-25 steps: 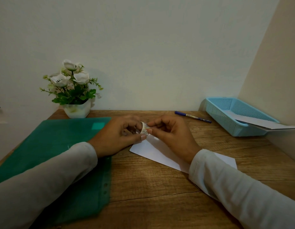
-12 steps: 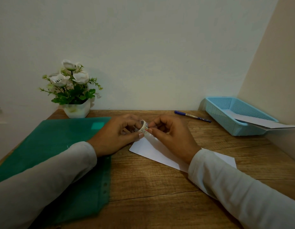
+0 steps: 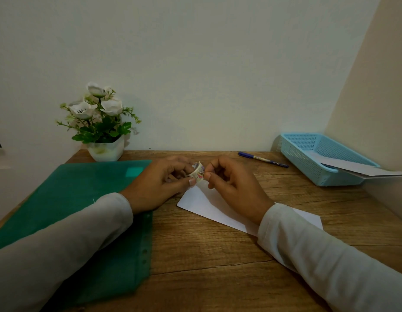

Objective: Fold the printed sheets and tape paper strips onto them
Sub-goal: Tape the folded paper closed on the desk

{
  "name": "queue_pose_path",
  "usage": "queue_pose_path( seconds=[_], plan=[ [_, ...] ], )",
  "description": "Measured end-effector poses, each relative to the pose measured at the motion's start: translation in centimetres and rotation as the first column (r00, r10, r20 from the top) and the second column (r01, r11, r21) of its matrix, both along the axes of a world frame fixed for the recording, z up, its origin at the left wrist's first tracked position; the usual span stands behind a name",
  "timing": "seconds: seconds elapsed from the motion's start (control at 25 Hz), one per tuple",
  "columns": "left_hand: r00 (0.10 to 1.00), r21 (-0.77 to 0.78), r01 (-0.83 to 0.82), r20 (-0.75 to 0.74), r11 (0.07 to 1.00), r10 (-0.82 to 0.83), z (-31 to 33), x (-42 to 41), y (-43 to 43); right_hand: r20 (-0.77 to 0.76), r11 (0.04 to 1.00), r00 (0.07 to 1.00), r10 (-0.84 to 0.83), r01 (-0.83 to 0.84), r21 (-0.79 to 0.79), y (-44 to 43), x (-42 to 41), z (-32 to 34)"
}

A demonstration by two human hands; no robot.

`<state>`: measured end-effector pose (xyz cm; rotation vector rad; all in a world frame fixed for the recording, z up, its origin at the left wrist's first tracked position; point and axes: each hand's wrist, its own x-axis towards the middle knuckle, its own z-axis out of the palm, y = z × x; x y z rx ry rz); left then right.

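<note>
Patterned tape roll [image 3: 197, 172] is pinched in left hand [image 3: 160, 186]; right hand [image 3: 232, 188] fingertips are closed on its edge at 3 o'clock. Tape-starting step judged; next, a strip must be drawn out over folded sheet [image 3: 209, 207].

A flower pot [image 3: 105, 149], green folder [image 3: 83, 210] and pen [image 3: 263, 159] lie on the desk [image 3: 206, 255].

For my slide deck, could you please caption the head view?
Both hands, left and right, hold a tape roll above a white sheet on the desk.

Nothing legible here: the far-right pen [image 3: 263, 159] carries lettering too small to read, and the tape roll's [image 3: 197, 172] print is blurred.
</note>
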<state>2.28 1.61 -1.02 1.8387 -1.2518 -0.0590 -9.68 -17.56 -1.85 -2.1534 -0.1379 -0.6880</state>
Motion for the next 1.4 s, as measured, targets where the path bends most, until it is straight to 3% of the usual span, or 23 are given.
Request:
queue_pose_path(
  seconds=[0.84,1.16,1.4],
  plan=[
    [1.000,0.012,-0.005,0.000,1.000,0.005,-0.2,0.0,0.0,0.023,0.998,1.000,-0.013,0.015,-0.058,0.1,0.0,0.0],
    [0.997,0.038,-0.059,0.061,0.998,0.057,-0.3,0.1,0.0,-0.021,0.980,0.999,-0.034,0.037,0.193,0.0,0.0,0.3],
    [0.979,0.082,-0.155,0.146,0.984,0.142,-0.3,0.1,0.1,-0.054,0.903,0.997,-0.057,0.075,0.424,-0.1,-0.4,1.0]
  ],
)
